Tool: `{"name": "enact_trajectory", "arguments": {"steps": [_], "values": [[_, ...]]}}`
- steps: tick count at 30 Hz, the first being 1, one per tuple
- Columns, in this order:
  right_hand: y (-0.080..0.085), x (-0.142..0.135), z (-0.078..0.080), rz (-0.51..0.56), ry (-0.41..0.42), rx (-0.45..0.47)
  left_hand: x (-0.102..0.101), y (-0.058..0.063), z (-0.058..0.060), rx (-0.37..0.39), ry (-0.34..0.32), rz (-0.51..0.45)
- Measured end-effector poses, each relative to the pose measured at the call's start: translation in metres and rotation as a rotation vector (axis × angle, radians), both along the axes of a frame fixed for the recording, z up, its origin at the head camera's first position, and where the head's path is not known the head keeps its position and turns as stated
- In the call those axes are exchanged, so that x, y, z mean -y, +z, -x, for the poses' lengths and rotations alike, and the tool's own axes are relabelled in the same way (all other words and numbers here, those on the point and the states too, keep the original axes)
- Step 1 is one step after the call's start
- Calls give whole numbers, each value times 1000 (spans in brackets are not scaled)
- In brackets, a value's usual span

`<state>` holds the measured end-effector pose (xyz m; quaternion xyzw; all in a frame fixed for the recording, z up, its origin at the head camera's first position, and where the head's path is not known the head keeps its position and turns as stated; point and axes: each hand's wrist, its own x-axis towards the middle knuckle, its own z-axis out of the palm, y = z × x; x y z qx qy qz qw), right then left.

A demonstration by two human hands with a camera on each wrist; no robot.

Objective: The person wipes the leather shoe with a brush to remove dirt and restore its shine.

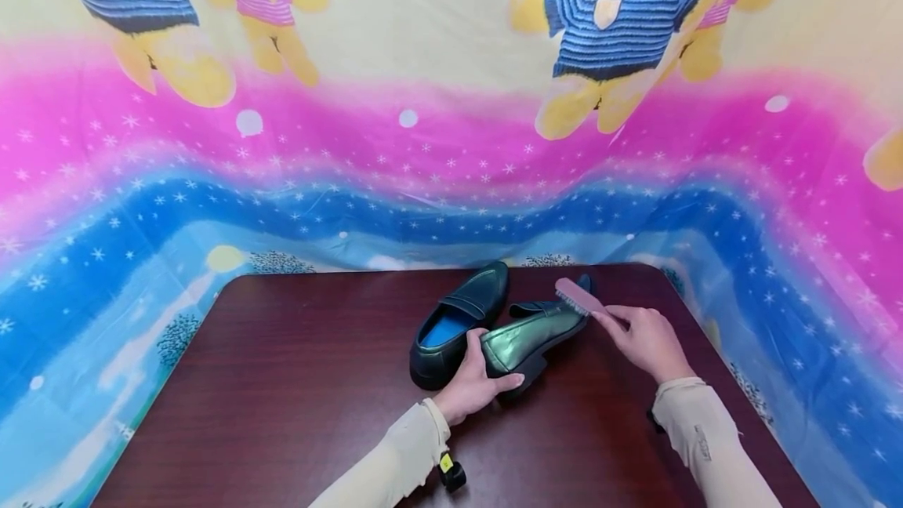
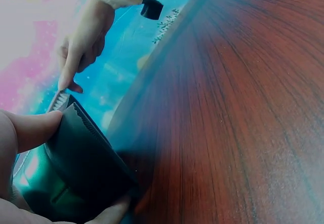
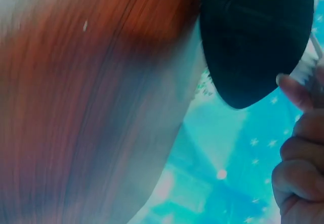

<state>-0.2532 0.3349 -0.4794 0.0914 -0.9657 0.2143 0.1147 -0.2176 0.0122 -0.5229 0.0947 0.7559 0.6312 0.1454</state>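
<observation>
A dark loafer is tilted on its side, and my left hand grips it by the heel end. In the left wrist view the thumb lies on the rim of the shoe. My right hand holds a pink-handled brush, its pale bristles against or very near the front upper of that loafer. From the right wrist, the dark sole shows beside the curled fingers. The matching loafer, with a blue insole, stands upright just left of the held one.
Both shoes are at a dark red-brown wooden table, toward its far edge. A printed cloth with bears and snowflakes hangs behind and around the table. A black wrist strap piece hangs under the left sleeve.
</observation>
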Motion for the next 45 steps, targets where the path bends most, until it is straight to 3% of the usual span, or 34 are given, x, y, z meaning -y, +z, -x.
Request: {"name": "enact_trajectory", "arguments": {"steps": [7, 13, 19, 31, 45], "values": [[-2, -11, 8, 11, -68, -21, -1, 1, 0, -11, -2, 9], [-2, -5, -1, 88, 44, 40, 0, 0, 0, 14, -5, -12], [-1, 4, -7, 33, 119, 43, 1, 0, -1, 26, 0, -11], [0, -11, 12, -37, -33, 10, 1, -2, -1, 16, -4, 0], [14, -10, 15, -20, -37, 19, 2, -4, -1, 30, -7, -31]]}}
